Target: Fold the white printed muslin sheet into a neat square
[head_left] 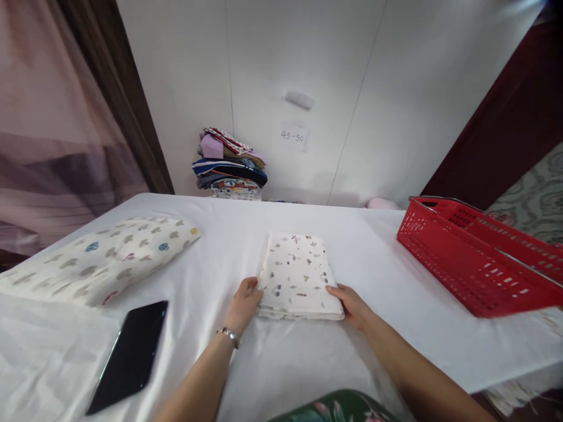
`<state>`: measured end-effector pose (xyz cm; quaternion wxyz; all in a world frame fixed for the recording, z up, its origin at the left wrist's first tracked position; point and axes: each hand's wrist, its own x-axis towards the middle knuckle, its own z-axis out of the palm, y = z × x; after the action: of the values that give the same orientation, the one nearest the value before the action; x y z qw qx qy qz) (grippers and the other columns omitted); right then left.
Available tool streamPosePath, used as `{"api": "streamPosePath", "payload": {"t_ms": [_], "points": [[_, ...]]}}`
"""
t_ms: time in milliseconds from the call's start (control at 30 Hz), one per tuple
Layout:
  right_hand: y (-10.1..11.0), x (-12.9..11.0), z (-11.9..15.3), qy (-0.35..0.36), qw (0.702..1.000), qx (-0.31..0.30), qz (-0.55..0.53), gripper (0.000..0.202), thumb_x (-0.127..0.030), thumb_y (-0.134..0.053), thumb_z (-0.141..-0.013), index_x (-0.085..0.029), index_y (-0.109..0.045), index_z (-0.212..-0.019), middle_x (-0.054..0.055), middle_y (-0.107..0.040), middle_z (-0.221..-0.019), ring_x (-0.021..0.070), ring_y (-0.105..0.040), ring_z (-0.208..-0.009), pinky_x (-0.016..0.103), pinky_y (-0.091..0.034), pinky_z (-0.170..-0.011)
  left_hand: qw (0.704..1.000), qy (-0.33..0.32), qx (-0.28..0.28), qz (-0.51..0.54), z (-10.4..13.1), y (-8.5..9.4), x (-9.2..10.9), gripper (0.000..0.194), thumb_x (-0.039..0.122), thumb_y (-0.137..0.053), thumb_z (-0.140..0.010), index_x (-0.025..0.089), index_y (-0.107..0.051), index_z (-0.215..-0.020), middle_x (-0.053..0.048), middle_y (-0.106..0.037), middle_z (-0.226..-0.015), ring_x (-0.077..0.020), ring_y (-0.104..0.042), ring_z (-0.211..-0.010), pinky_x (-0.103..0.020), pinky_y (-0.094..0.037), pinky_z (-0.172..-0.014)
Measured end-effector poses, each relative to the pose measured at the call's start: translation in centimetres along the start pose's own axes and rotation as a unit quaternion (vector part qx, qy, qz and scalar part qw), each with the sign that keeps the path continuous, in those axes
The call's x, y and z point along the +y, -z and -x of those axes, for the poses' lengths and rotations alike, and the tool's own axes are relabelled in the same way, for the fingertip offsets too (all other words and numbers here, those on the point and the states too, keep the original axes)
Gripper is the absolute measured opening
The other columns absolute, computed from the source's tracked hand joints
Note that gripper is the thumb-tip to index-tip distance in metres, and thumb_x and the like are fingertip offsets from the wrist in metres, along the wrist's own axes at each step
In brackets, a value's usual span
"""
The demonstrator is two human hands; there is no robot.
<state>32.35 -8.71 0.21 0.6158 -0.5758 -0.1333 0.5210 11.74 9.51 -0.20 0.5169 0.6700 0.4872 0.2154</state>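
A white cloth with small printed figures lies folded into a rectangle on the white-covered table. At its near left corner my left hand grips the edge, thumb on top and fingers curled. My right hand pinches the near right corner, with its thumb on the cloth and the other fingers beside or under the edge. A metal bracelet circles my left wrist.
A patterned white cloth lies at the left, with a black phone nearer me. At the right stands a red perforated basket. Behind the table, folded fabrics are stacked against a white wall carrying a paper label.
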Motion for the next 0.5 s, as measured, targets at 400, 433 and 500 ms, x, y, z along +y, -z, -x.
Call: {"api": "streamPosePath", "payload": {"t_ms": [400, 433, 500], "points": [[0.5, -1.3, -2.1, 0.037, 0.999, 0.013, 0.032, 0.037, -0.034, -0.062, -0.073, -0.015, -0.055, -0.104, 0.011, -0.064, -0.104, 0.0227, -0.062, -0.091, 0.035, -0.048, -0.081, 0.998, 0.003, -0.030, -0.060, 0.6, 0.4, 0.5, 0.036, 0.022, -0.046, -0.071, 0.020, -0.050, -0.106, -0.004, -0.062, -0.095, -0.0159, -0.058, -0.080, -0.025, -0.043, -0.068], [0.4, -1.7, -2.5, 0.033, 0.999, 0.017, 0.037, 0.038, -0.033, -0.062, -0.072, -0.014, -0.055, -0.104, 0.011, -0.065, -0.103, 0.0228, -0.062, -0.090, 0.035, -0.049, -0.080, 0.999, 0.001, -0.033, -0.031, 0.6, 0.3, 0.4, 0.035, 0.021, -0.047, -0.071, 0.019, -0.051, -0.105, -0.004, -0.062, -0.095, -0.0157, -0.058, -0.081, -0.025, -0.043, -0.068], [0.6, -2.5, -3.2, 0.024, 0.998, 0.028, 0.050, 0.043, -0.028, -0.064, -0.069, -0.014, -0.053, -0.108, 0.012, -0.066, -0.100, 0.0235, -0.063, -0.086, 0.036, -0.050, -0.077, 0.998, -0.004, -0.048, 0.036, 0.7, -0.2, 0.2, 0.034, 0.019, -0.048, -0.069, 0.018, -0.051, -0.103, -0.004, -0.062, -0.094, -0.0143, -0.058, -0.080, -0.023, -0.043, -0.067]]}}
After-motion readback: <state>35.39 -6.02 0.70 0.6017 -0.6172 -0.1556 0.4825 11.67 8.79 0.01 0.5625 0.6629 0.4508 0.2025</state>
